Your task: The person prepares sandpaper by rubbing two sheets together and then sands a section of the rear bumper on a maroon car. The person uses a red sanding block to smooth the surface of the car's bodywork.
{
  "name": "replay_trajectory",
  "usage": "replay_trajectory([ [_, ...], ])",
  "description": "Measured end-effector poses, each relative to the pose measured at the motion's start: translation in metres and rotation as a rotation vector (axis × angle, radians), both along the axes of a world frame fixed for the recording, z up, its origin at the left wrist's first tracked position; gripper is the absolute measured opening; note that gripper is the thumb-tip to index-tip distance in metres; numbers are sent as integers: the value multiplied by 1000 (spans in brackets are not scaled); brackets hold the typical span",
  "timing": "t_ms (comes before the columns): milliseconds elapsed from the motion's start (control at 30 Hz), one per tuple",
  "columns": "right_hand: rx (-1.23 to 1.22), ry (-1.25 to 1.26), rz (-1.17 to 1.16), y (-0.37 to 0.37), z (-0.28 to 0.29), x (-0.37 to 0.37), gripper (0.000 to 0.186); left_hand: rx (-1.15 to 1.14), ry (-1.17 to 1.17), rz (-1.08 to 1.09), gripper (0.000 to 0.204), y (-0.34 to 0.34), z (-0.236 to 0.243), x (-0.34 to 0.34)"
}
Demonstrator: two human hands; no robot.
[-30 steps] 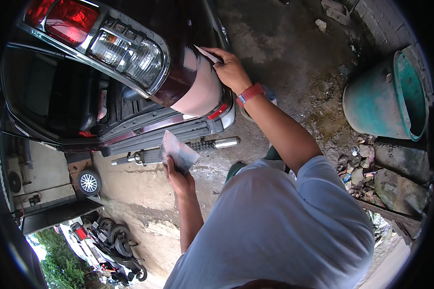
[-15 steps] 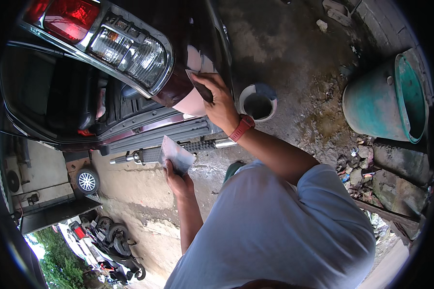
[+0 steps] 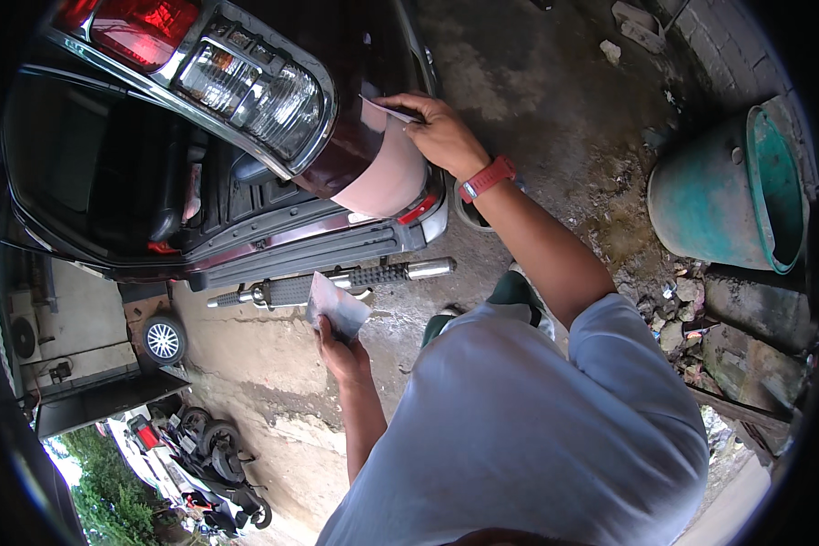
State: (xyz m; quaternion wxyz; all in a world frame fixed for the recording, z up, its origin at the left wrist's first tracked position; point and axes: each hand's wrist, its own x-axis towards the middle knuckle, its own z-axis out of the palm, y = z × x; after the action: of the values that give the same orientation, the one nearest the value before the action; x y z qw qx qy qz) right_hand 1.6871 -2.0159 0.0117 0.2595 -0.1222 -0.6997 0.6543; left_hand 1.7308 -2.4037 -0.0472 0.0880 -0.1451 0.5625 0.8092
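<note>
My right hand, with a red watch on its wrist, grips a thin flat spreader. The blade's edge lies at the upper part of a pink filler patch on the maroon car body; whether it touches is hard to tell. Close by is the chrome-rimmed tail light. Lower down, my left hand pinches the near edge of a flat, pale grey plate with pinkish smears, held tilted away from the car.
A large green tub stands at the right, beside broken rubble. My right forearm mostly hides a small round bucket. A tubular step bar lies below the car's side. Motorcycles and a wheel are at the left.
My right hand has moved up and right with the spreader, turning it flatter and uncovering more pink patch and a red reflector. My forearm now covers most of the small bucket. My left hand dropped slightly.
</note>
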Motion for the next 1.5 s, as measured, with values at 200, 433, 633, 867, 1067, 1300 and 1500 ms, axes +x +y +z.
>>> replay_trajectory([
  [200,98,117,-239,-74,2,30,60,11,5,-30,46,9,4,-12],
  [433,-74,116,-195,-7,-20,0,53,3,77,-54,45,24,21,-20],
  [633,-156,-91,9,24,10,-23,60,-3,30,10,41,6,8,-4],
  [867,59,97,-211,-48,-2,9,57,17,-48,44,40,-9,-11,-3],
  [1067,91,102,-163,-68,-11,29,59,21,9,15,41,17,9,-23],
  [1300,-128,-16,-21,28,-5,-31,51,11,62,-20,43,2,5,-24],
  [1500,35,21,-65,-14,7,3,53,-8,-55,119,40,-16,-13,-11],
])
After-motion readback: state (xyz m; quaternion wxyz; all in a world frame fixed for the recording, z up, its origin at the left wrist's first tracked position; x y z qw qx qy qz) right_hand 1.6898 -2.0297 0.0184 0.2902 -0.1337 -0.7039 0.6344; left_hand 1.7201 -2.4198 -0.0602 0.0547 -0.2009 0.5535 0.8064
